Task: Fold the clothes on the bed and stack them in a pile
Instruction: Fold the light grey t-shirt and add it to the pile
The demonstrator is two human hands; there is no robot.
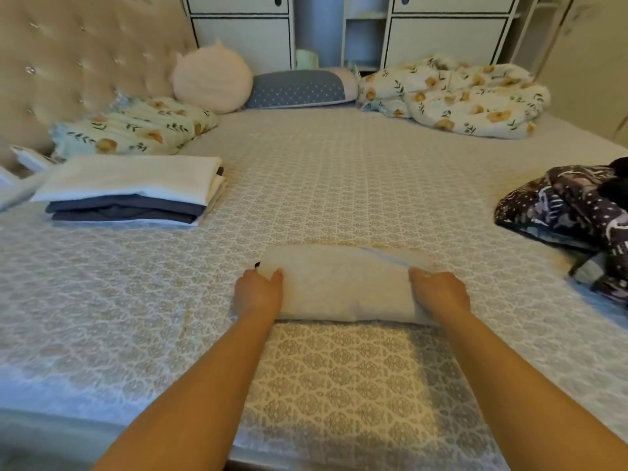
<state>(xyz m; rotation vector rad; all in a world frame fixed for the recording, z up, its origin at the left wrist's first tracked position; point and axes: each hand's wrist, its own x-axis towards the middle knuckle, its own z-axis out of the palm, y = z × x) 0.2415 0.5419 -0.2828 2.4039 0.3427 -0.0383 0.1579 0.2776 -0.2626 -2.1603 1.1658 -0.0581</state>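
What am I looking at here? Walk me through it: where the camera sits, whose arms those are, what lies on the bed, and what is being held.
There is no machine here. A person wears one wide-angle camera on the head, so you look forward and down along their two bare arms.

The left hand and the right hand each take a grip on one end of a pale folded garment, which lies on the patterned bedsheet just in front of them.

To the left sits the pile of folded clothes, white on top and dark grey beneath. At the right edge lies a crumpled dark patterned garment, not yet folded.

Farther back are a floral pillow, a round white cushion, a blue dotted pillow and a bunched floral quilt.
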